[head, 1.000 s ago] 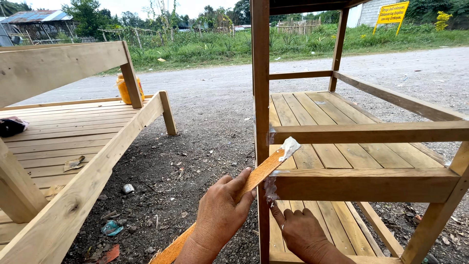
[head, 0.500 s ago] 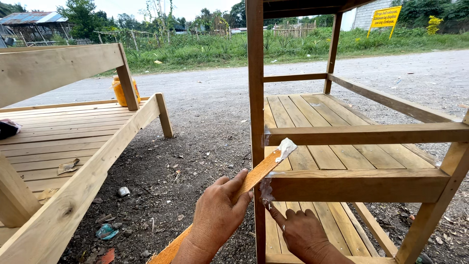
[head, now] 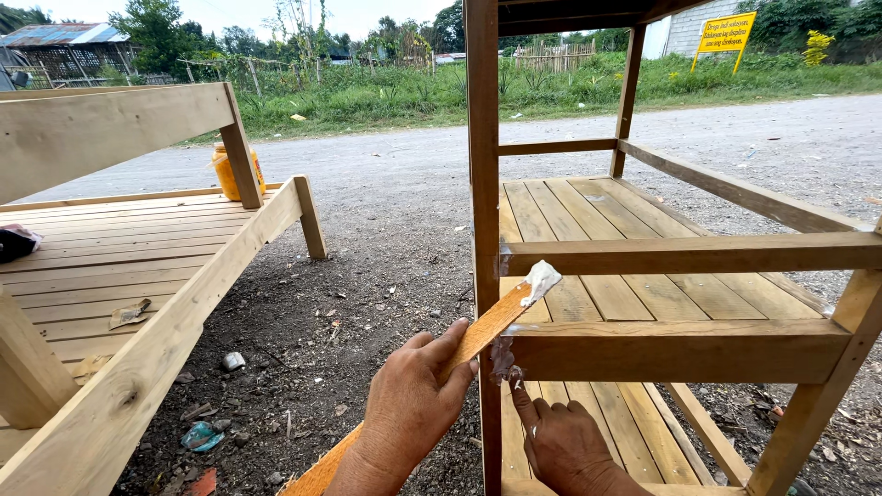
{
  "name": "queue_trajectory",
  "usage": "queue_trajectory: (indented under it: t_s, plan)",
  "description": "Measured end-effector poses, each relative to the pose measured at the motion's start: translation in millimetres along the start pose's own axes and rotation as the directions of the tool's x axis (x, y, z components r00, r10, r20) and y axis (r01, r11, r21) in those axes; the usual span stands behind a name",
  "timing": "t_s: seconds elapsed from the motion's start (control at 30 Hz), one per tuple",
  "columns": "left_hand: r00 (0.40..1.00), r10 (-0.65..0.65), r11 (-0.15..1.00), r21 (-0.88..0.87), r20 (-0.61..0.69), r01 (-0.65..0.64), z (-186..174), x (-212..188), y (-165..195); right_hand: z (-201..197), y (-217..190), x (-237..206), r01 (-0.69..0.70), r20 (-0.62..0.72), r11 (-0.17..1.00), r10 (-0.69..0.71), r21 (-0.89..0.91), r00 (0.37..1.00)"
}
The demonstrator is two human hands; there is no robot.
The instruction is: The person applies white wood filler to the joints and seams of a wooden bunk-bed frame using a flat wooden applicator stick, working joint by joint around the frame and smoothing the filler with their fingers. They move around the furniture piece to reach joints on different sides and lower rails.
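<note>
The left hand [head: 413, 404] grips a wooden stick [head: 478, 335] with white paste, the right hand [head: 560, 441] fingers smear paste into the frame [head: 680, 349] joint, partly filled.

Two hands: left [head: 413, 404], right [head: 560, 445]. One wooden stick [head: 478, 335]. One wooden rack [head: 680, 349]. One bench [head: 119, 266]. One yellow bottle [head: 223, 173]. One yellow sign [head: 725, 32].

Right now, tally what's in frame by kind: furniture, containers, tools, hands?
Wooden furniture frames: 2, the slatted stand and the slatted bench
Yellow plastic jars: 1
Wooden strips tipped with white filler: 1
Hands: 2, left hand gripping the strip, right hand at the stand's post
Total: 6
</note>
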State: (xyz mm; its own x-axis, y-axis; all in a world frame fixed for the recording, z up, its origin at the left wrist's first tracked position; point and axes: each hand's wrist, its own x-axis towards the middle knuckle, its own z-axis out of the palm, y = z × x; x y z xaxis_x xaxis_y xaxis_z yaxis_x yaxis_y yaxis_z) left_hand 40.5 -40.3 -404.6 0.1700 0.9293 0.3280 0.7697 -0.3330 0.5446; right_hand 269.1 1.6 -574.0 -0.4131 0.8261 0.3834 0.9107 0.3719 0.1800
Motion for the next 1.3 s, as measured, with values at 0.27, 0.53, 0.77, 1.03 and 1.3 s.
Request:
queue_trajectory:
  t_s: [0.27, 0.53, 0.77, 1.03, 1.3]
  plan:
    - [1.0, -0.014, 0.999, -0.033, 0.013, 0.015, -2, -1, 2, -24, -12, 13, 0.041, 0.205, 0.998, -0.031, -0.046, 0.978]
    - [0.999, -0.021, 0.999, -0.04, 0.027, 0.023, -3, -1, 4, -22, 1, 2, -0.106, 0.191, 0.992, 0.119, -0.075, 0.974]
    - [0.999, -0.028, 0.999, -0.018, 0.033, 0.029, -5, -2, 6, -3, 1, 1, -0.02, 0.104, 0.998, 0.014, 0.058, 0.994]
    - [1.0, -0.005, 0.999, -0.04, 0.007, 0.006, -3, -2, 5, 34, -8, -2, -0.446, 0.356, 0.135, 0.422, 0.885, 0.834]
    - [1.0, -0.009, 0.999, -0.038, 0.011, 0.009, -2, -1, 6, 12, -25, 11, -0.422, 0.679, -0.616, 0.263, 0.665, 0.685]
